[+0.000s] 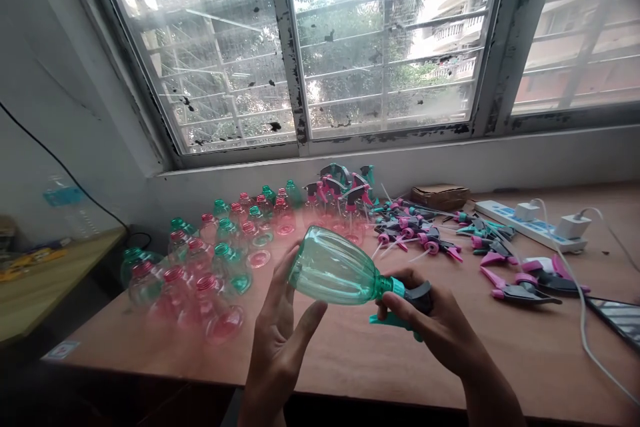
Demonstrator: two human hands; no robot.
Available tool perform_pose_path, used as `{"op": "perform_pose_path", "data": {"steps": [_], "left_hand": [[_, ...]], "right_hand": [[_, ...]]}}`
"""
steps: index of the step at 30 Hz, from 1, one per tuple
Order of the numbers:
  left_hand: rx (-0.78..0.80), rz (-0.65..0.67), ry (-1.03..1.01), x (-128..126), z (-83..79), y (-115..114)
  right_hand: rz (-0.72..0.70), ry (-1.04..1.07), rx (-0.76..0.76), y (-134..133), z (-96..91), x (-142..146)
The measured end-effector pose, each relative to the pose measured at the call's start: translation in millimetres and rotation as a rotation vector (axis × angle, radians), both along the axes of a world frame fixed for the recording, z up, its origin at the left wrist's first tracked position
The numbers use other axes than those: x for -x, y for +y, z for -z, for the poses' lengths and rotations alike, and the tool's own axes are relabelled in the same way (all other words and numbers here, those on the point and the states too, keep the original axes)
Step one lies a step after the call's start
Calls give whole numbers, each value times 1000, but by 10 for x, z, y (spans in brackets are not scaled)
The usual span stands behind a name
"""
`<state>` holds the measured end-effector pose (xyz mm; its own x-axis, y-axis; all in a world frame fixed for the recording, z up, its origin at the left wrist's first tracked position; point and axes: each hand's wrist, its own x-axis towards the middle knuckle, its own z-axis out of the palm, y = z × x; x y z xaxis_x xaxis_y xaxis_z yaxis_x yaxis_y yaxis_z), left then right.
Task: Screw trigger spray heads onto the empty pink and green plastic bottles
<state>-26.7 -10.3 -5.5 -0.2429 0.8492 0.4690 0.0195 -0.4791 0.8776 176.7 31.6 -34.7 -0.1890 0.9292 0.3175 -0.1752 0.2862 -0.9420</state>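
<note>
1. A green bottle (334, 271), empty and lying sideways, is held above the tabletop (350, 353).
2. The left hand (280, 340) cups its base with fingers spread; the right hand (430, 327) grips the trigger head (407, 303) at its neck.
3. Left: some twenty empty bottles (210, 267), pink and green, uncapped.
4. Behind: a few capped bottles (340, 203).
5. Right: loose triggers (450, 240), too tangled to count, and one power strip (530, 223).

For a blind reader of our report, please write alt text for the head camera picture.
Two bare hands hold a green spray bottle sideways over a wooden table: the left hand at its base, the right hand around the trigger head. Empty pink and green bottles lie at left, loose trigger heads at right, under a window.
</note>
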Motion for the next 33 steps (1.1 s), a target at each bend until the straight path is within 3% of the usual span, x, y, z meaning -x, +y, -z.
{"op": "perform_pose_path", "data": {"steps": [4, 7, 12, 16, 20, 23, 27, 30, 33], "left_hand": [[-52, -62, -28, -25, 40, 61], [-110, -145, -58, -8, 90, 136], [-99, -32, -4, 107, 107, 140], [-71, 21, 7, 116, 99, 103], [-50, -107, -60, -41, 64, 98], [29, -191, -112, -130, 26, 97], [18, -90, -60, -55, 22, 99], [11, 2, 4, 22, 33, 79], [55, -12, 5, 0, 31, 32]], "right_hand": [[11, -137, -92, 25, 5, 10], [-20, -126, -89, 19, 13, 31], [-71, 55, 36, 14, 20, 52], [5, 24, -31, 27, 18, 44], [45, -134, -125, 24, 26, 54], [5, -99, -75, 11, 31, 66], [-91, 85, 52, 2, 29, 58], [-63, 122, 55, 14, 32, 43], [-18, 122, 39, 26, 34, 35]]}}
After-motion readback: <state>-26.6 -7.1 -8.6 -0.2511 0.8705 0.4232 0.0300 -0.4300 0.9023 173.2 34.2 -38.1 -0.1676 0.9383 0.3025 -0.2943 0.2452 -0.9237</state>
